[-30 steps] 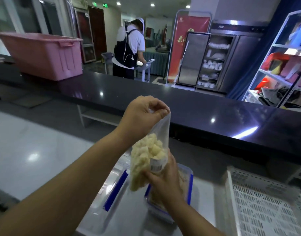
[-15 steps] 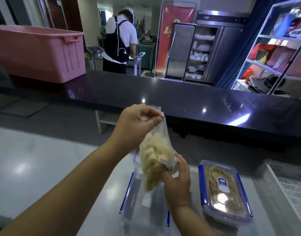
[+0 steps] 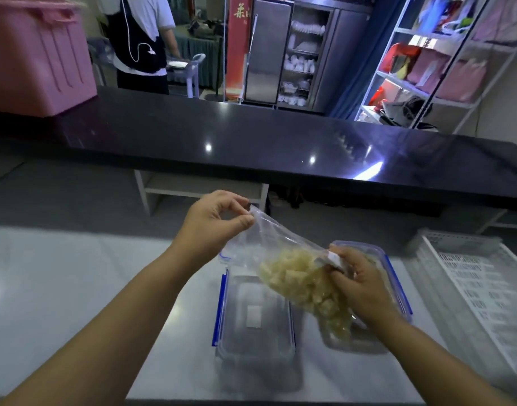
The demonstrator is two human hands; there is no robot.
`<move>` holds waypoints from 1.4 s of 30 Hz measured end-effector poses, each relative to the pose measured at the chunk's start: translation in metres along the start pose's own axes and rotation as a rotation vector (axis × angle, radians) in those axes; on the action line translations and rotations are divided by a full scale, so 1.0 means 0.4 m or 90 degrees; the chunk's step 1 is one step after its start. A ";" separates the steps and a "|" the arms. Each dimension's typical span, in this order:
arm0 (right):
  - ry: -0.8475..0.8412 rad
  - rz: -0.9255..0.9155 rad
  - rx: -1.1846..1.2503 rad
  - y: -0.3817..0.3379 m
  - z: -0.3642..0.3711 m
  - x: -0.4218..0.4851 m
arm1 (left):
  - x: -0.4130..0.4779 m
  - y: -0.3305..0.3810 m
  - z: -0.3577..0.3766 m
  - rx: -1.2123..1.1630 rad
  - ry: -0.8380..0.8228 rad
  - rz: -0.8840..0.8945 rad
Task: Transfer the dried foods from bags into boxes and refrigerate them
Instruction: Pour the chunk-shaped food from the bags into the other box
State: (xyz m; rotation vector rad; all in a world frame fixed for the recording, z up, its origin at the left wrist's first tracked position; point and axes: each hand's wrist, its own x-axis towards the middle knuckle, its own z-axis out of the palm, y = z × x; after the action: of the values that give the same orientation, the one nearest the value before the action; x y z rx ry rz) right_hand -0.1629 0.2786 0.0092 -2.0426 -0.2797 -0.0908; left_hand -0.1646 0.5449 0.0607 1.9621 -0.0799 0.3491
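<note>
A clear plastic bag [image 3: 292, 268] of pale yellow dried food chunks hangs tilted above the white counter. My left hand [image 3: 215, 222] pinches the bag's upper corner. My right hand [image 3: 358, 285] grips its lower part near a white label. Directly below stands a clear box with blue clips [image 3: 251, 323]; I cannot tell whether its lid is on. A second blue-clipped box [image 3: 398, 291] with food inside sits to the right, mostly hidden behind my right hand and the bag.
A white slotted crate [image 3: 468, 288] stands at the right. A black raised counter [image 3: 251, 142] runs across behind, with a pink tub [image 3: 37, 60] on its left end. Beyond it are a person in an apron [image 3: 140, 39], a steel cabinet [image 3: 286, 51] and shelves [image 3: 441, 60].
The bag has swung from hanging upright to slanting down to the right. My right hand moved right, over the filled box. The view dipped toward the counter.
</note>
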 end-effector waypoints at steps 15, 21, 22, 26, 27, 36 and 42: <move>-0.102 -0.018 -0.179 0.044 -0.146 0.030 | -0.112 -0.104 0.089 0.016 -0.217 -0.144; -0.128 -0.037 -0.206 0.047 -0.162 0.049 | -0.168 -0.185 0.157 0.065 -0.168 -0.172; -0.143 -0.052 -0.213 0.043 -0.163 0.051 | -0.173 -0.194 0.158 0.073 -0.165 -0.177; -0.220 -0.094 -0.246 0.028 -0.166 0.066 | -0.175 -0.211 0.141 0.102 -0.179 -0.171; -0.229 -0.102 -0.248 0.023 -0.167 0.073 | -0.169 -0.212 0.135 0.096 -0.154 -0.169; -0.328 -0.208 -0.388 -0.027 -0.178 0.122 | -0.051 -0.174 0.152 0.095 -0.143 -0.137; -0.368 -0.193 -0.420 -0.030 -0.185 0.138 | -0.042 -0.192 0.172 0.002 -0.139 -0.182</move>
State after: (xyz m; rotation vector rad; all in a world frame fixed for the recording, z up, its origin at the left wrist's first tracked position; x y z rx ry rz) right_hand -0.1081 0.2276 0.0646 -2.6314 -1.0310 0.2624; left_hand -0.1500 0.5122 -0.0373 1.9756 0.0605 -0.0527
